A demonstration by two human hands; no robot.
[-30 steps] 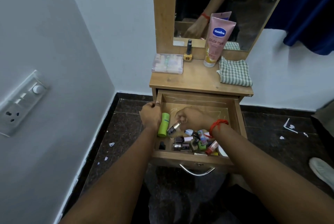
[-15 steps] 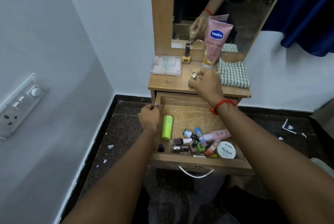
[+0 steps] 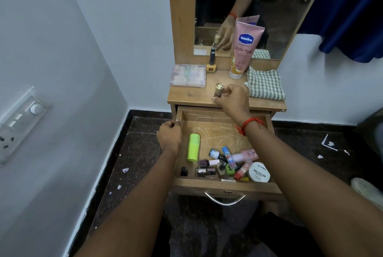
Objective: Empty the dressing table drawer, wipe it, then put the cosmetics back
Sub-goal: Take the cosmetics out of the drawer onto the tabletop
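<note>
You are emptying the drawer [image 3: 226, 187]: your right hand [image 3: 232, 99] pinches a gold-capped nail polish bottle [image 3: 218, 90] upright at the dressing table top [image 3: 190, 96], and your left hand [image 3: 169, 136] grips the drawer's left wall. Next, I judge, release it and reach into the drawer's front. On top are four cosmetics, that bottle included, and one checked cloth [image 3: 265, 84]; inside are one green tube [image 3: 193, 147], one white jar [image 3: 259, 172] and small bottles [image 3: 219, 165] too jumbled to count.

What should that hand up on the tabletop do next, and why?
Probably let go of the gold-capped bottle and reach into the drawer. The bottle looks upright on the tabletop with the right hand curled round it, while the drawer holds many cosmetics, such as the green tube. The left hand grips the drawer's side wall.
</note>
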